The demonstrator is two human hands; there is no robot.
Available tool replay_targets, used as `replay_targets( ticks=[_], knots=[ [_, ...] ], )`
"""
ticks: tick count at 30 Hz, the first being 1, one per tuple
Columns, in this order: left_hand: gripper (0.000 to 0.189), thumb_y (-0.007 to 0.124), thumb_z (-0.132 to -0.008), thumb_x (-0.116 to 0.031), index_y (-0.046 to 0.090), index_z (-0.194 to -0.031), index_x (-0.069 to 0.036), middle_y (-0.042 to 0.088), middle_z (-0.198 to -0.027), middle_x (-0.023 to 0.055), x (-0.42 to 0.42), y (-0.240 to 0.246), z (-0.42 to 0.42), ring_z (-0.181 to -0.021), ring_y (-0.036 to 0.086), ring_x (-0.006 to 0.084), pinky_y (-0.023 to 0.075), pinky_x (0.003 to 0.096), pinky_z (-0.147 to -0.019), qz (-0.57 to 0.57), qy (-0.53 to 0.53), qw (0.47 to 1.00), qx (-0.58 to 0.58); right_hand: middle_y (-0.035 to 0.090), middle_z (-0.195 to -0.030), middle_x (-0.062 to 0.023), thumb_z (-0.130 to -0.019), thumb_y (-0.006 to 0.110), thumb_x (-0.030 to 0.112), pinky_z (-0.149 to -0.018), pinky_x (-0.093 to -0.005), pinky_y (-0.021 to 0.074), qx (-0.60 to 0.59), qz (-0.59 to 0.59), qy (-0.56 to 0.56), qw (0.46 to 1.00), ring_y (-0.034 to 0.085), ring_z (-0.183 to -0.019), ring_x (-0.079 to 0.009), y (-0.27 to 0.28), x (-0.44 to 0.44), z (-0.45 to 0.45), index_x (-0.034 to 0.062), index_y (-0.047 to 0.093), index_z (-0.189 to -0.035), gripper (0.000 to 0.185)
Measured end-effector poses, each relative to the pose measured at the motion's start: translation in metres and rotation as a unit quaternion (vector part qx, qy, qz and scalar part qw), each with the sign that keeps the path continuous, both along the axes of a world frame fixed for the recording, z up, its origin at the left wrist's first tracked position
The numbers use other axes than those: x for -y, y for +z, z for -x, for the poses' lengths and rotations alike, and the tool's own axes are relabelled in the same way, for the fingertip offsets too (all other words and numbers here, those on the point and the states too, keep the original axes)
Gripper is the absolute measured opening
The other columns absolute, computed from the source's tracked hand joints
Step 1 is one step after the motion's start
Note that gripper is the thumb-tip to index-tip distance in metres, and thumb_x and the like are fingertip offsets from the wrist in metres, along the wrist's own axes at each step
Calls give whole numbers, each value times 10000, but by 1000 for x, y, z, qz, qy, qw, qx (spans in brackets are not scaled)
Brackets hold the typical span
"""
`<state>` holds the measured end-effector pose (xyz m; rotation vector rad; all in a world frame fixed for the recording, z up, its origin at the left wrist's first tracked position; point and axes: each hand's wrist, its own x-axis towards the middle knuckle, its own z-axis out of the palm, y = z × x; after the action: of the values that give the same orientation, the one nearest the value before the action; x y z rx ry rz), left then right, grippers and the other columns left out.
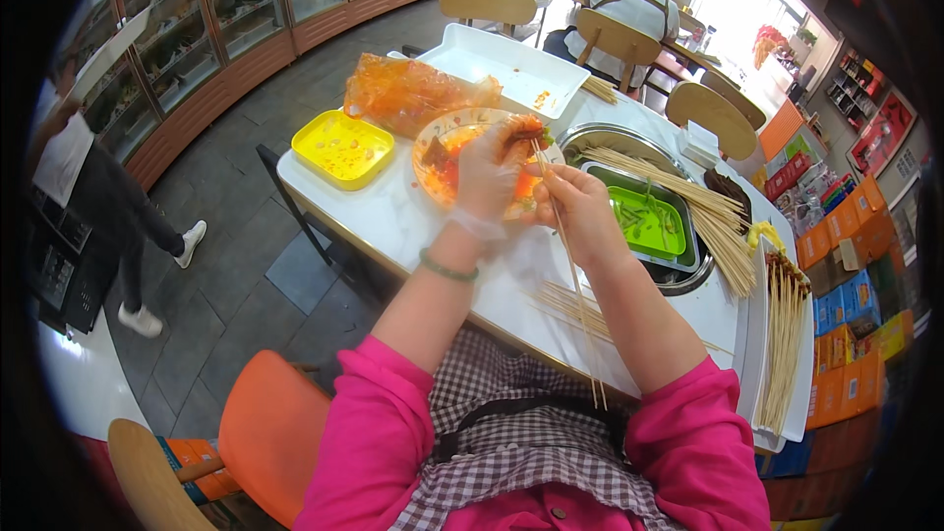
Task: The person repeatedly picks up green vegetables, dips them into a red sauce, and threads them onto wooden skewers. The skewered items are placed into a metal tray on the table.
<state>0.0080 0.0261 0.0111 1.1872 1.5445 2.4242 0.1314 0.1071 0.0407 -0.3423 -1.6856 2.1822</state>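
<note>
My left hand (483, 173), in a clear plastic glove, pinches a sauce-coated piece of food (525, 127) with a bit of green at its edge. Two thin bamboo skewers (577, 302) slant down from that piece, gripped near their upper part by my bare right hand (579, 210). Below my left hand is a patterned plate (422, 175) with red, oily sauce and a dark piece at its left side. Loose skewers (571, 306) lie on the table under my right forearm. Whether the skewer tips have pierced the food cannot be made out.
Around the plate on the white table (383, 206) are a yellow tray (343, 147), an orange-stained plastic bag (413, 92) and a white tray (501, 59). Rightward, a green tray (649, 225), bundled skewers (686, 214) and a tray of filled skewers (785, 339). People are nearby.
</note>
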Motion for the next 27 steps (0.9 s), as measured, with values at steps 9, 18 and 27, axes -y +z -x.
replay_targets(
  ticks=[9,18,27],
  knots=[
    [317,536,-876,109,679,-1150,37,731,-1026,113,1,2,-2,-950,700,170,556,282,-876,11,7,1000,-14,608,-783,-54,-1016,496,85,-612,-294,587,-9,-16,-11,1000,619,-625,-132,-1,0,3,-84,620,-1147,247],
    [278,542,-896,89,676,-1135,44,726,-1023,120,-1,-1,1,-937,696,166,559,280,-856,-33,-49,997,46,646,-783,-89,-1031,503,103,-574,-274,557,16,-105,-62,992,621,-570,-143,2,5,9,-90,624,-1080,233],
    [327,568,-929,99,662,-1228,7,695,-1137,96,-1,-1,1,-1022,683,178,561,283,-884,-39,-55,997,46,657,-769,-98,-1027,513,108,-543,-270,536,25,-148,-67,986,650,-568,-153,5,4,10,-81,645,-1044,232]
  ],
)
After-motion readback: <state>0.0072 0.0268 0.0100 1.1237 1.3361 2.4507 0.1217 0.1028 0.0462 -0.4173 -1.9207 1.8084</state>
